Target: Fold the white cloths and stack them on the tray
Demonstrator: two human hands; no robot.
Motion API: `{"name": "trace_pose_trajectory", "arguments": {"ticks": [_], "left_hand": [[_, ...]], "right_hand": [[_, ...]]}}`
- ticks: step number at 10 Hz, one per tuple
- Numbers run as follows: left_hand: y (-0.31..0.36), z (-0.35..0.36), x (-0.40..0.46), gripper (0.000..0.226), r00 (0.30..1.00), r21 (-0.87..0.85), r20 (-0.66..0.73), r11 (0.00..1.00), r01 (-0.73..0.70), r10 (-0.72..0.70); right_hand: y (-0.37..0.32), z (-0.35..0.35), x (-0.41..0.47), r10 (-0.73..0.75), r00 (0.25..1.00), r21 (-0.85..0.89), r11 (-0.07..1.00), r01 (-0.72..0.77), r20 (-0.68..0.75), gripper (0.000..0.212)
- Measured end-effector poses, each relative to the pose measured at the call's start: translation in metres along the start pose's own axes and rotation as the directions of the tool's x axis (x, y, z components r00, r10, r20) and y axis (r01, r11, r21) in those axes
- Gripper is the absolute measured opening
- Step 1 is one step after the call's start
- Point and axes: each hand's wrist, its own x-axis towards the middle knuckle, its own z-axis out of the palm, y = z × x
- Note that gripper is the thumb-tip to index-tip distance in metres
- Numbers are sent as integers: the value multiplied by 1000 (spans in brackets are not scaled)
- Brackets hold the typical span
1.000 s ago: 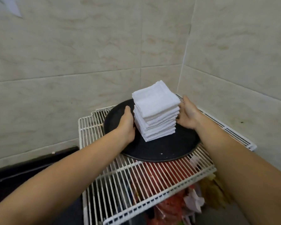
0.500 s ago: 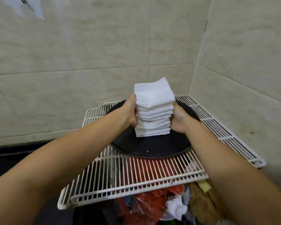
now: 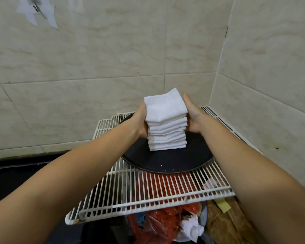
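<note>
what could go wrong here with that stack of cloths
1. The stack of folded white cloths is tall and narrow, its layers slightly offset. Once the left hand and right hand let go, it may lean or topple.
2. It sits toward the back of the black tray, not centred, so carrying the tray could tip it.
3. The wire rack lies over a bin of rubbish; fallen cloths could land there.

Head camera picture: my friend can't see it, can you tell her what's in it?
Two hands, left and right, press the sides of a tall stack of folded white cloths on a round black tray. The tray sits on a white wire rack in a tiled corner.
</note>
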Motion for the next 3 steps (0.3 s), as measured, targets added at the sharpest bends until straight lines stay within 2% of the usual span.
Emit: {"name": "trace_pose_trajectory", "arguments": {"ticks": [2,3], "left_hand": [[11,2,14,51,985,99,-167,993,70,-52],[8,1,15,49,994,45,-89,997,66,-62]], "right_hand": [[2,2,2,-16,1000,36,999,16,1,78],[5,-6,1,1,1000,70,998,-2,7,78]]}}
